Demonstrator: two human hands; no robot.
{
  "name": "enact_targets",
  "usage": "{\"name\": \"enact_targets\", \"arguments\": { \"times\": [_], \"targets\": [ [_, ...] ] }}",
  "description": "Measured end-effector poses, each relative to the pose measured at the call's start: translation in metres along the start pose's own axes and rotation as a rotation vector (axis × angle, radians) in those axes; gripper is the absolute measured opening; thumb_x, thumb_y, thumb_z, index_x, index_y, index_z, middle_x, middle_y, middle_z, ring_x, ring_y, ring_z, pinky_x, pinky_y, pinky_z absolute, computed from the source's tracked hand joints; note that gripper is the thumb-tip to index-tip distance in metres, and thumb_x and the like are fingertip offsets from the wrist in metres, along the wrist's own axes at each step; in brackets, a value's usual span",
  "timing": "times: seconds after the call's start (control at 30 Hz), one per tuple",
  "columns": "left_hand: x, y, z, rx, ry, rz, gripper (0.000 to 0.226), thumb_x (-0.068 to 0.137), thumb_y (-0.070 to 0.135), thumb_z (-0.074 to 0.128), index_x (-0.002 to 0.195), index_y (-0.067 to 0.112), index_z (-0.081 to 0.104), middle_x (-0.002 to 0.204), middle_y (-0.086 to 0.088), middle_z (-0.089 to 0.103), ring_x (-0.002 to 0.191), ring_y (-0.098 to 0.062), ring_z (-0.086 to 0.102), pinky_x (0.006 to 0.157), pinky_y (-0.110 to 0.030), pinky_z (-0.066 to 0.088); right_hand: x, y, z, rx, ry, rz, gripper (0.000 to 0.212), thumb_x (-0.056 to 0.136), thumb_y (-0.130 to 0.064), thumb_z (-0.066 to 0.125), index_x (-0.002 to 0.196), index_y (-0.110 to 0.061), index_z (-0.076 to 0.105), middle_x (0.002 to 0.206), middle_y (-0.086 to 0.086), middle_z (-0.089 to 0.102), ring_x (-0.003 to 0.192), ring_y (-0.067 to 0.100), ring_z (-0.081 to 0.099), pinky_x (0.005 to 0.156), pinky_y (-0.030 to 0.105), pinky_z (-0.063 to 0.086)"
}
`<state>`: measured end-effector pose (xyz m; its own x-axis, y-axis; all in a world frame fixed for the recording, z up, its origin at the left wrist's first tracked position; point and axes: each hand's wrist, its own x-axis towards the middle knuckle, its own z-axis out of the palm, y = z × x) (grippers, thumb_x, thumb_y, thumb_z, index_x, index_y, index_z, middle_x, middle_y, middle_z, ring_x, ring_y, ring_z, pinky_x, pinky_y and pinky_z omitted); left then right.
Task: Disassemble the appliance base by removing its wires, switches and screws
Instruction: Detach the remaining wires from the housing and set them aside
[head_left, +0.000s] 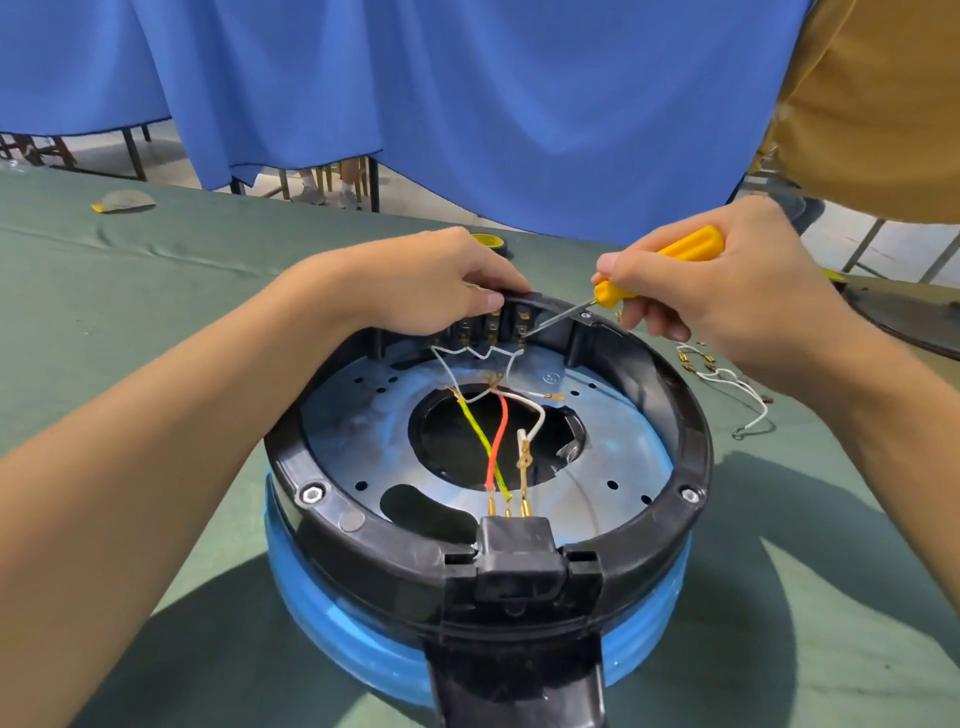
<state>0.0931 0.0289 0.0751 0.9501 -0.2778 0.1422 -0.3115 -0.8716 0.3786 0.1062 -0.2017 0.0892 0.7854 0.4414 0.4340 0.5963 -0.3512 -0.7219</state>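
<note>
Green-clothed tabletop (156, 291), blue curtain (467, 104) behind. Appliance base (670, 415) sits centre, open side up, its near end cut off by the frame. Left hand (441, 286) grips the far rim, its fingers hiding part of the switches (488, 327). Right hand (717, 296) holds a yellow screwdriver (685, 244), tip at the rightmost switch; contact hard to make out. Loose white wires (727, 379) lie on the tabletop just right of the base.
</note>
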Motion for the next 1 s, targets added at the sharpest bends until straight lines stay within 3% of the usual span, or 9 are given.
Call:
{"name": "enact_targets", "arguments": {
  "times": [0.13,0.23,0.4,0.5,0.57,0.8,1.0],
  "targets": [
    [0.001,-0.002,0.0,-0.003,-0.012,0.013,0.032,0.101,0.02,0.05,0.129,0.031,0.062,0.107,0.025,0.062,0.094,0.007,0.057,0.08,-0.008,0.036,0.001,-0.003,-0.004,-0.156,-0.014,-0.081,0.021,0.085,-0.023,0.07,0.068,-0.013,0.075,0.057,0.005,0.068,0.044,0.008,0.056,0.044,0.014,0.043],
    [0.002,-0.004,0.0,-0.009,-0.012,0.02,0.032,0.1,0.02,0.05,0.128,0.031,0.062,0.106,0.028,0.062,0.087,0.021,0.053,0.074,0.003,0.033,0.001,-0.002,-0.005,-0.068,-0.05,-0.086,0.02,0.087,-0.019,0.07,0.071,-0.008,0.075,0.059,0.008,0.068,0.045,0.013,0.056,0.044,0.02,0.045],
    [0.004,-0.006,0.0,-0.045,0.001,0.018,0.032,0.1,0.016,0.051,0.127,0.026,0.064,0.073,0.046,0.054,0.072,0.029,0.049,0.065,0.008,0.031,0.003,0.008,-0.006,0.041,0.022,-0.046,0.021,0.088,-0.014,0.067,0.072,-0.002,0.074,0.055,0.009,0.064,0.043,0.016,0.051,0.041,0.02,0.04],
    [0.005,-0.007,0.0,-0.041,0.0,0.025,0.032,0.1,0.015,0.05,0.128,0.024,0.063,0.066,0.05,0.051,0.07,0.03,0.049,0.064,0.008,0.03,0.002,0.009,-0.004,0.042,-0.002,-0.044,0.02,0.088,-0.014,0.067,0.073,-0.002,0.074,0.056,0.01,0.065,0.045,0.016,0.052,0.042,0.021,0.041],
    [0.004,-0.007,0.0,-0.037,-0.001,0.024,0.032,0.1,0.015,0.05,0.128,0.023,0.063,0.07,0.047,0.053,0.071,0.031,0.048,0.064,0.009,0.029,0.002,0.01,-0.004,0.051,-0.005,-0.049,0.021,0.088,-0.013,0.066,0.073,-0.002,0.074,0.056,0.01,0.065,0.045,0.016,0.053,0.042,0.02,0.041],
    [0.003,-0.005,0.0,-0.017,-0.017,0.012,0.033,0.101,0.019,0.05,0.131,0.028,0.06,0.111,0.026,0.061,0.08,0.03,0.048,0.071,0.01,0.03,0.001,0.01,-0.004,0.054,-0.01,-0.027,0.021,0.089,-0.013,0.066,0.072,-0.001,0.073,0.059,0.014,0.065,0.046,0.016,0.052,0.043,0.021,0.041],
    [0.002,-0.003,-0.001,0.009,-0.015,0.005,0.034,0.101,0.02,0.049,0.132,0.029,0.06,0.105,0.03,0.06,0.08,0.023,0.051,0.069,0.01,0.03,0.005,-0.003,-0.004,-0.134,-0.059,-0.057,0.022,0.083,-0.017,0.068,0.063,-0.008,0.073,0.055,0.009,0.065,0.044,0.01,0.05,0.042,0.019,0.04]
  ]
}}
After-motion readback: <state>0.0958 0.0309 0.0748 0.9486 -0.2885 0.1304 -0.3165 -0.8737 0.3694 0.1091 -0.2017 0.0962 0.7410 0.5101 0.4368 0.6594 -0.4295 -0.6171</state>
